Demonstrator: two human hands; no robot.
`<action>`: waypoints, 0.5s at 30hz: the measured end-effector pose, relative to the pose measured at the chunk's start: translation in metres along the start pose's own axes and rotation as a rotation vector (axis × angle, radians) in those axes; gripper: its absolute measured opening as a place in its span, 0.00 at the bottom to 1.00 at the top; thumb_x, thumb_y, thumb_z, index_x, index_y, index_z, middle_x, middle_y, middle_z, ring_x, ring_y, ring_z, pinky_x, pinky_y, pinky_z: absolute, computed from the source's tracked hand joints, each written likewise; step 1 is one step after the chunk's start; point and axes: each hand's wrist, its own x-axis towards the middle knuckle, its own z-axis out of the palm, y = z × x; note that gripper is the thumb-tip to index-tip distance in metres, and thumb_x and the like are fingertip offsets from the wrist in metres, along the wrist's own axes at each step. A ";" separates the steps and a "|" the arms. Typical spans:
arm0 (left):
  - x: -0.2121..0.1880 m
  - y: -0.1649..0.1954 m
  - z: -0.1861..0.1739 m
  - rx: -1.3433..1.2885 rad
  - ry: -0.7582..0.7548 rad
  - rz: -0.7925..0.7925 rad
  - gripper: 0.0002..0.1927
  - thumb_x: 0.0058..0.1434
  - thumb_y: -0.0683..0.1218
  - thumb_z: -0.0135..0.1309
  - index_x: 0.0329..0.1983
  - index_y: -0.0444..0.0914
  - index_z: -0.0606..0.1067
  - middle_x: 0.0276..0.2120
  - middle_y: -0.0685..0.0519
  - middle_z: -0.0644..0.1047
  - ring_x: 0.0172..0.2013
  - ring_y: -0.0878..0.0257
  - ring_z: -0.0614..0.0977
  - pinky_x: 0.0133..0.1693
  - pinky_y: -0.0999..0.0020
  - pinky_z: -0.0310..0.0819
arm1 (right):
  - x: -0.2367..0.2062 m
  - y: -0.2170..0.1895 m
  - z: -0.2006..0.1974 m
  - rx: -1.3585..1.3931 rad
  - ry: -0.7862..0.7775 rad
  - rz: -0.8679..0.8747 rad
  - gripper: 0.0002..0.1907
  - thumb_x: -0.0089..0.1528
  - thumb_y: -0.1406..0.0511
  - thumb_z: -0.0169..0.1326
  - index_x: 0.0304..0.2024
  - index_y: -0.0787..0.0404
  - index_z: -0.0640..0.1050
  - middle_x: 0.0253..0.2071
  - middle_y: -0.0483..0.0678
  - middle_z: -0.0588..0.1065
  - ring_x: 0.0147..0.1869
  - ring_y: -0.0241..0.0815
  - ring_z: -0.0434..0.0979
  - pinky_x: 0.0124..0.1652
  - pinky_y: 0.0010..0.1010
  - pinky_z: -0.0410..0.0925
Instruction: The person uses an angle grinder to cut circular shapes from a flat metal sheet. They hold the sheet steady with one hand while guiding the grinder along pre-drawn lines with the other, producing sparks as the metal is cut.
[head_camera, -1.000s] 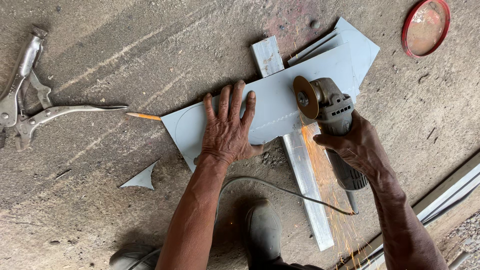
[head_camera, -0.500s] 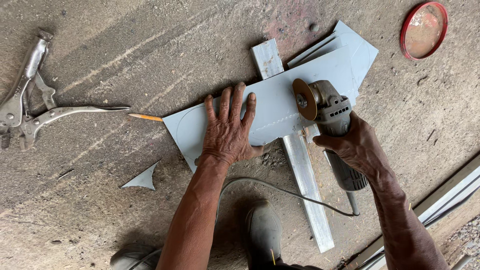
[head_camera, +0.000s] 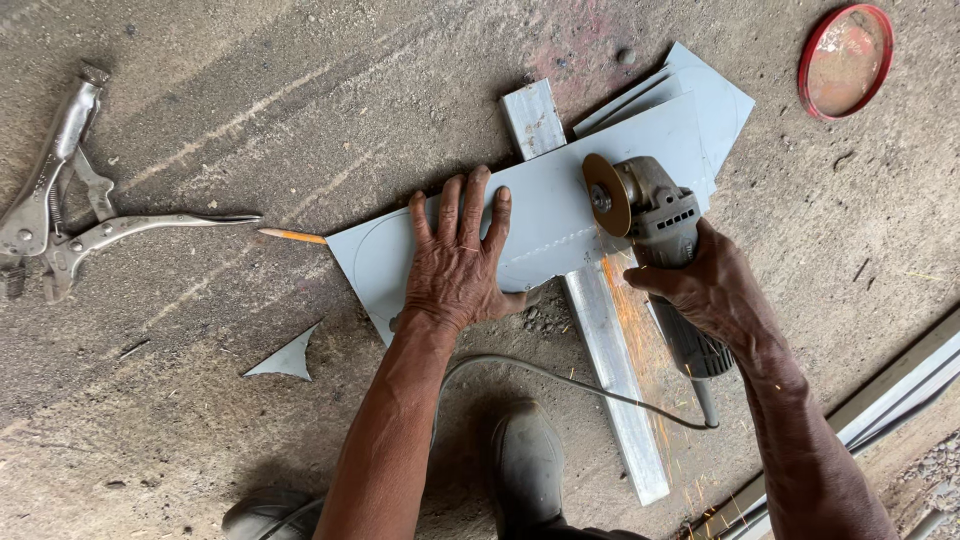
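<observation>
My left hand (head_camera: 458, 262) lies flat, fingers spread, pressing a grey sheet-metal piece (head_camera: 545, 205) onto the concrete floor. A curved line is marked on the sheet near its left end. My right hand (head_camera: 712, 290) grips the body of a grey angle grinder (head_camera: 655, 225). Its disc (head_camera: 606, 195) stands edge-down on the sheet, right of my left hand. Orange sparks fly down toward me along a metal channel bar (head_camera: 600, 330) that runs under the sheet. The grinder's cable (head_camera: 560, 378) loops below my hands.
Locking pliers (head_camera: 60, 200) lie at the far left, an orange pencil (head_camera: 292, 236) beside the sheet's left tip. A small triangular offcut (head_camera: 290, 358) sits lower left. A round red-rimmed lid (head_camera: 845, 60) lies top right. My shoe (head_camera: 525, 470) is below; metal strips (head_camera: 900, 395) run along the right.
The sparks stopped half a second ago and now fly again. The disc sits at nearly the same spot on the sheet. My left hand has stayed put.
</observation>
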 end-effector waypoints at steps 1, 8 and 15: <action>0.000 0.000 0.000 0.006 0.010 0.002 0.66 0.41 0.87 0.47 0.74 0.41 0.57 0.73 0.38 0.49 0.70 0.38 0.54 0.63 0.22 0.42 | 0.001 0.002 0.001 -0.044 0.000 -0.013 0.34 0.50 0.56 0.69 0.53 0.65 0.72 0.37 0.54 0.79 0.39 0.48 0.84 0.41 0.38 0.81; 0.001 0.000 0.001 0.023 0.013 0.008 0.66 0.41 0.87 0.47 0.74 0.41 0.58 0.73 0.37 0.48 0.69 0.38 0.54 0.62 0.23 0.43 | 0.005 0.004 0.000 0.104 0.035 -0.012 0.35 0.48 0.57 0.70 0.52 0.66 0.73 0.39 0.54 0.81 0.40 0.47 0.83 0.41 0.37 0.79; -0.001 -0.001 0.004 -0.005 0.023 0.006 0.66 0.42 0.87 0.47 0.74 0.41 0.58 0.73 0.37 0.47 0.70 0.37 0.54 0.62 0.22 0.43 | 0.005 0.009 0.005 -0.165 0.020 -0.153 0.32 0.54 0.55 0.67 0.53 0.66 0.71 0.38 0.55 0.79 0.37 0.46 0.84 0.38 0.36 0.82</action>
